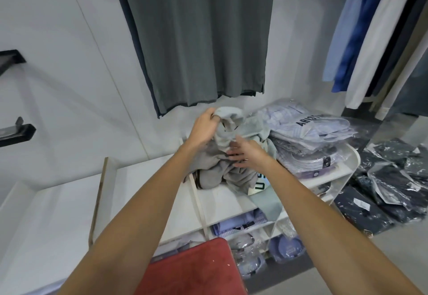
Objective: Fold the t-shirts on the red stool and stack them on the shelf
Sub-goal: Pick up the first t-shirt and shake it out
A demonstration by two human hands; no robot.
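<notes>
A heap of crumpled grey t-shirts [215, 172] lies on top of the white shelf [222, 199]. My left hand [205, 128] grips one light grey shirt [231, 115] by a bunched edge and holds it up above the heap. My right hand [245, 153] lies with straight fingers against the hanging cloth, just right of the left hand. A pale green shirt with dark letters [264, 192] droops over the shelf's front edge. The red stool [196, 269] stands below my arms at the bottom of the view, with nothing on its visible top.
Plastic-wrapped folded shirts [308, 132] are stacked on the shelf's right side. More packed shirts [245, 225] fill the compartments below. Dark bagged garments [393, 179] lie on the floor at right. A grey shirt [196, 35] hangs on the wall above; other clothes [370, 35] hang at right.
</notes>
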